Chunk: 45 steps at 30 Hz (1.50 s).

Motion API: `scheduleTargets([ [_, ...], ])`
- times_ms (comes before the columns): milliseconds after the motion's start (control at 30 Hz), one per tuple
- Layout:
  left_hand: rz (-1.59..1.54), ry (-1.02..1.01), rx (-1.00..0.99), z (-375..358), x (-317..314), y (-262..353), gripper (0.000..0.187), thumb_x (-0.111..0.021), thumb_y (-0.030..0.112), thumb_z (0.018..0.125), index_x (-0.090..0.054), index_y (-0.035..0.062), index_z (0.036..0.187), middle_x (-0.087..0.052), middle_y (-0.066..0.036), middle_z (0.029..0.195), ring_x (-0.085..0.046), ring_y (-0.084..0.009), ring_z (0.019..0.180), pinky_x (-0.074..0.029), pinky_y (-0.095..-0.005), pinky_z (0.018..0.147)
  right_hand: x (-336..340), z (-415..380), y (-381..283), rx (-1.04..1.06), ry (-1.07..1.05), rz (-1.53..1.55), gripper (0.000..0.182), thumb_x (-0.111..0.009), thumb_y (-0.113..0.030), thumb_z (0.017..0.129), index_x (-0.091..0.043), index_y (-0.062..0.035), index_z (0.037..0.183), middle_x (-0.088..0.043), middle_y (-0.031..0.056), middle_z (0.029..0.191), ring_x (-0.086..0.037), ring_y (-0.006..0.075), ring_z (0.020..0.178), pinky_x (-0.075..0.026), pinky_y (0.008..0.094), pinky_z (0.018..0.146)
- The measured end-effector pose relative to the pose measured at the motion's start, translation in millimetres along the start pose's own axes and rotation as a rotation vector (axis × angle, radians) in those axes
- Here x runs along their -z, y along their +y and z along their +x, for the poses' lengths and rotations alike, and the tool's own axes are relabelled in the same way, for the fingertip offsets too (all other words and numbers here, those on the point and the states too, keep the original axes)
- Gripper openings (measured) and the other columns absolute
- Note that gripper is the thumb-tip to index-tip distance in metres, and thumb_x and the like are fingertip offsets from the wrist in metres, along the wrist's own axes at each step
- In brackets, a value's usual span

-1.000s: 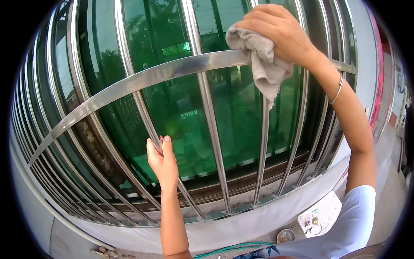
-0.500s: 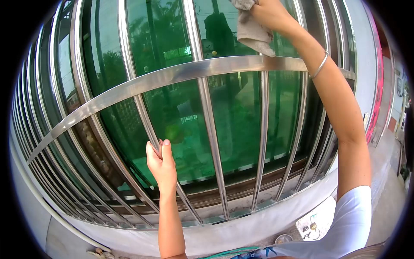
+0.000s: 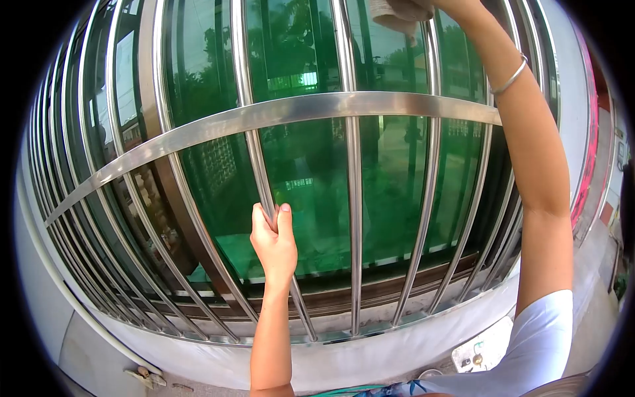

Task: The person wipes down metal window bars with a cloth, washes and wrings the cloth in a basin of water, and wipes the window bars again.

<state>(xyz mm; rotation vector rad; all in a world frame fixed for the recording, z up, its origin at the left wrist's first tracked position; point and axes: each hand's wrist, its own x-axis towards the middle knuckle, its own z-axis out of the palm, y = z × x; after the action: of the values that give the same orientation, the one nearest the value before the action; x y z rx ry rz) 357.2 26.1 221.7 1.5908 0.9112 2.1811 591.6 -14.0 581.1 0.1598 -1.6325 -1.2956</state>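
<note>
My left hand [image 3: 274, 241] is wrapped round an upright metal bar [image 3: 261, 165] of a window grille, below its flat crossband [image 3: 297, 109]. At the top edge of the view my right hand [image 3: 456, 6] holds a grey-beige cloth [image 3: 400, 12]; part of both is cut off by the frame. The cloth hangs by the upper bars, in front of the green window glass [image 3: 291, 46]. A silver bangle [image 3: 510, 76] circles my right wrist. Behind the bars, the lower glass pane [image 3: 311, 218] reflects trees and a building.
Below the grille runs a white wall ledge [image 3: 397, 354]. A white board or stool top [image 3: 483, 351] with small items on it stands low on the right, beside a metal bowl [image 3: 430, 374]. A pale pipe [image 3: 86, 311] follows the wall at the left. Green hose [image 3: 350, 389] lies at the bottom.
The view has shifted, so the grille and my left hand appear further right. My right hand and the cloth sit higher, partly out of view. My left hand keeps hold of the same bar.
</note>
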Motion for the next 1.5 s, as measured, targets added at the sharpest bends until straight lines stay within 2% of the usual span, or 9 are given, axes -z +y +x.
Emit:
scheduleTargets([
  [300, 0.027, -0.013, 0.019, 0, 2, 1, 0.02, -0.057, 0.02, 0.094, -0.042, 0.0102, 0.084, -0.036, 0.008, 0.061, -0.03, 0.0002, 0.045, -0.023, -0.0184, 0.038, -25, -45, -86, 0.123, -0.613, 0.141, 0.012, -0.054, -0.009, 0.072, -0.06, -0.0073, 0.082, -0.06, 0.0105, 0.09, -0.054, 0.0276, 0.103, -0.034, 0.0385, 0.101],
  [400, 0.0, -0.016, 0.029, 0, 2, 2, 0.02, -0.057, 0.019, 0.094, -0.042, 0.0101, 0.083, -0.035, 0.008, 0.061, -0.029, -0.0001, 0.045, -0.023, -0.019, 0.038, -26, -75, -107, 0.013, -0.57, 0.129, 0.026, -0.054, 0.001, 0.083, -0.061, -0.0074, 0.106, -0.061, 0.0079, 0.108, -0.054, 0.0262, 0.111, -0.04, 0.0377, 0.1],
  [533, 0.03, -0.013, 0.0, 1, 3, 5, 0.02, -0.057, 0.02, 0.094, -0.043, 0.0102, 0.083, -0.035, 0.008, 0.061, -0.03, -0.0001, 0.046, -0.023, -0.0188, 0.039, -2, -91, -127, -0.202, -0.45, 0.205, 0.029, -0.059, 0.007, 0.069, -0.062, -0.009, 0.092, -0.062, 0.0066, 0.104, -0.054, 0.0276, 0.106, -0.043, 0.0384, 0.093],
  [700, 0.029, 0.004, 0.023, 2, 1, 7, 0.021, -0.058, 0.02, 0.093, -0.043, 0.0092, 0.083, -0.036, 0.007, 0.062, -0.03, -0.0007, 0.048, -0.024, -0.0194, 0.041, 74, -90, -118, -0.383, -0.781, -0.179, 0.02, -0.056, -0.003, 0.066, -0.064, -0.0076, 0.084, -0.064, 0.0075, 0.086, -0.06, 0.03, 0.086, -0.047, 0.0382, 0.071],
  [733, 0.052, 0.027, -0.031, 3, -1, 9, 0.021, -0.058, 0.019, 0.093, -0.044, 0.0086, 0.083, -0.036, 0.007, 0.062, -0.03, -0.001, 0.05, -0.025, -0.02, 0.043, 83, -68, -117, -0.752, -1.104, -0.262, 0.024, -0.053, -0.005, 0.069, -0.065, -0.0056, 0.09, -0.064, 0.0135, 0.085, -0.06, 0.0347, 0.082, -0.047, 0.0406, 0.072],
  [900, 0.092, 0.041, 0.014, -1, -2, 19, 0.026, -0.058, 0.018, 0.092, -0.041, 0.005, 0.078, -0.038, 0.002, 0.06, -0.034, -0.006, 0.056, -0.032, -0.0247, 0.05, 72, -74, -100, -0.603, -0.299, -0.104, 0.028, -0.051, -0.004, 0.086, -0.059, -0.0074, 0.113, -0.063, 0.0035, 0.096, -0.059, 0.0122, 0.09, -0.045, 0.0233, 0.08],
  [1067, 0.064, 0.039, 0.047, -1, -1, 20, 0.025, -0.058, 0.018, 0.092, -0.041, 0.0051, 0.078, -0.038, 0.003, 0.06, -0.033, -0.0062, 0.056, -0.032, -0.025, 0.05, 1, -76, -131, -0.828, -1.011, -0.073, 0.035, -0.052, -0.032, 0.087, -0.057, -0.0037, 0.106, -0.064, 0.0188, 0.093, -0.059, 0.0376, 0.088, -0.046, 0.0443, 0.079],
  [1333, 0.029, 0.015, 0.105, -2, 0, 17, 0.025, -0.058, 0.019, 0.092, -0.042, 0.0045, 0.079, -0.036, 0.003, 0.062, -0.032, -0.0064, 0.058, -0.031, -0.0248, 0.051, 4, -131, -135, -0.347, -0.378, -0.108, 0.045, -0.069, -0.006, 0.066, -0.059, -0.0068, 0.11, -0.064, 0.0102, 0.102, -0.058, 0.0295, 0.096, -0.049, 0.0397, 0.079],
  [1500, 0.022, 0.0, 0.103, -2, 2, 10, 0.026, -0.058, 0.02, 0.092, -0.041, 0.0046, 0.08, -0.036, 0.003, 0.063, -0.031, -0.0065, 0.059, -0.031, -0.0247, 0.052, 48, -157, -135, -0.164, -0.425, -0.222, 0.047, -0.07, -0.006, 0.066, -0.065, -0.0114, 0.112, -0.059, 0.0085, 0.123, -0.055, 0.0298, 0.114, -0.047, 0.0383, 0.092],
])
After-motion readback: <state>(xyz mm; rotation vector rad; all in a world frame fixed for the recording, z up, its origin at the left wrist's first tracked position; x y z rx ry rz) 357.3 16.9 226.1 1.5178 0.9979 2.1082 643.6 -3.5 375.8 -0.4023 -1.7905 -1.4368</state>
